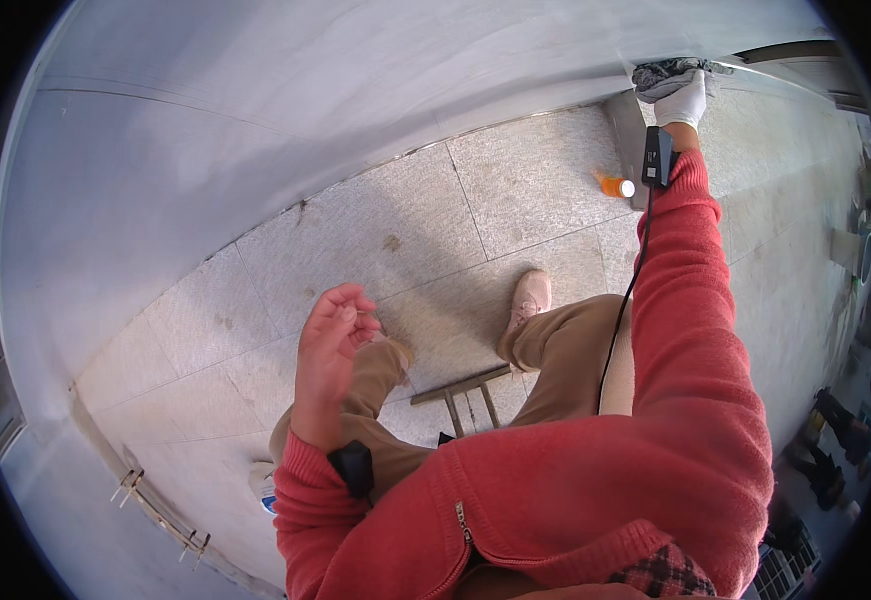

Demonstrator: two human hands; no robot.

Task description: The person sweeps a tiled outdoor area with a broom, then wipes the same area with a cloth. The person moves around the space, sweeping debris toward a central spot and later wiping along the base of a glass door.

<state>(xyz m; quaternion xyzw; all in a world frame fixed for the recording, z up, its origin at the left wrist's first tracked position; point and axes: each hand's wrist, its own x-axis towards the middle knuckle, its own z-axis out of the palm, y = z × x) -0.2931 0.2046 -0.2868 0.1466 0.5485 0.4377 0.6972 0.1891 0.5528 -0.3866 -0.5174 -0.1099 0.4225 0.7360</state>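
Observation:
My right hand point(681, 102), in a white glove, grips a grey patterned cloth point(672, 75). It presses the cloth against the right end of the pale wall point(375, 67), with the arm fully stretched out. My bare left hand point(333, 330) hovers above my left leg, its fingers loosely curled and nothing in them. It touches neither the wall nor the floor.
An orange bottle with a white cap point(617, 187) is near a grey upright slab point(625, 127). A slatted stool frame point(465, 397) shows between my legs. Pipe fittings point(162, 517) line the lower left wall. People point(829, 442) appear far right.

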